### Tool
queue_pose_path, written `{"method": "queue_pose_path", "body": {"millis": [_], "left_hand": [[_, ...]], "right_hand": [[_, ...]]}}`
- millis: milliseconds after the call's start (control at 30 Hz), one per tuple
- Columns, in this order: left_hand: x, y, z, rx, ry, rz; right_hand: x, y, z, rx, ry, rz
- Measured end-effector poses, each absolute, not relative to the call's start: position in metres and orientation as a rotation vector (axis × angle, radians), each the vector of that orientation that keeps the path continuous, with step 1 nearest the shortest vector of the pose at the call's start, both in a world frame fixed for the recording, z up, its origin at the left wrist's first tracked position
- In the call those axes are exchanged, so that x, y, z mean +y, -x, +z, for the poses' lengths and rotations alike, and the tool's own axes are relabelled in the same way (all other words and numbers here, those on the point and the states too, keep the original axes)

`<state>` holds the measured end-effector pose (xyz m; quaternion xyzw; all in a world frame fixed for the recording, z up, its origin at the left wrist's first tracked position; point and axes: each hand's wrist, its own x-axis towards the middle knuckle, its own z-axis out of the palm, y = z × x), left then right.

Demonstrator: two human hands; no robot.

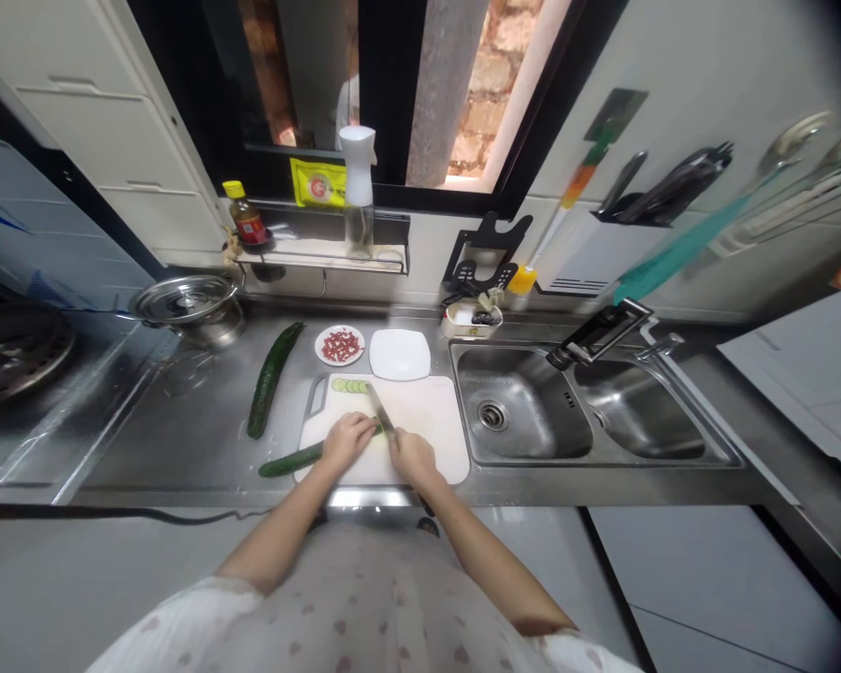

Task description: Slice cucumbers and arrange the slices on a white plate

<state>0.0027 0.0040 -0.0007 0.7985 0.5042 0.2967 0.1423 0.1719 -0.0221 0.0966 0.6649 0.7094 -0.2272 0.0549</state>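
Just below the centre of the frame, our left hand (349, 439) curls its fingers over the right part of a long, dark-green cucumber (291, 462), which runs out from under it toward the lower left. Just to the right, our right hand (413, 458) is closed round a steel-bladed knife (379, 409) pointing up and left. Beneath both lies a white rectangular cutting board (431, 416); round pale-green slices (350, 385) lie in a row above our left hand.

No legible text, print on yellow packet (312, 183) and bottle's red label (253, 231) too blurred.
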Motion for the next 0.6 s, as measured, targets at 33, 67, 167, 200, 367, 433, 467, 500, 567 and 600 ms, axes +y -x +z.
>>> {"method": "queue_pose_path", "body": {"millis": [33, 67, 167, 200, 367, 433, 467, 500, 567, 600], "left_hand": [[0.004, -0.0026, -0.001, 1.452, -2.305, 0.855], [0.004, -0.0025, -0.0011, 1.448, -2.307, 0.854], [0.004, -0.0026, -0.0013, 1.443, -2.313, 0.855], [0.0041, -0.0028, -0.0013, 1.444, -2.315, 0.856], [0.0042, -0.0033, -0.0012, 1.445, -2.305, 0.86], [0.0041, -0.0033, -0.0013, 1.445, -2.299, 0.863], [0.004, -0.0033, -0.0013, 1.447, -2.298, 0.863], [0.004, -0.0032, -0.0014, 1.449, -2.297, 0.862], [0.0038, -0.0032, -0.0016, 1.449, -2.298, 0.859], [0.0037, -0.0032, -0.0016, 1.451, -2.298, 0.859]], "right_hand": [[-0.0225, -0.1717, 0.0966, 2.156, -2.022, -0.688], [-0.0229, -0.1717, 0.0965, 2.156, -2.027, -0.689], [-0.0243, -0.1718, 0.096, 2.152, -2.032, -0.694], [-0.0246, -0.1719, 0.0958, 2.15, -2.03, -0.695], [-0.026, -0.1717, 0.0973, 2.149, -2.025, -0.69], [-0.0266, -0.1716, 0.0989, 2.143, -2.024, -0.69], [-0.027, -0.1716, 0.0997, 2.14, -2.025, -0.688], [-0.0274, -0.1716, 0.1005, 2.14, -2.025, -0.685], [-0.0285, -0.1719, 0.1016, 2.138, -2.025, -0.688], [-0.0291, -0.1721, 0.1018, 2.137, -2.024, -0.693]]}}
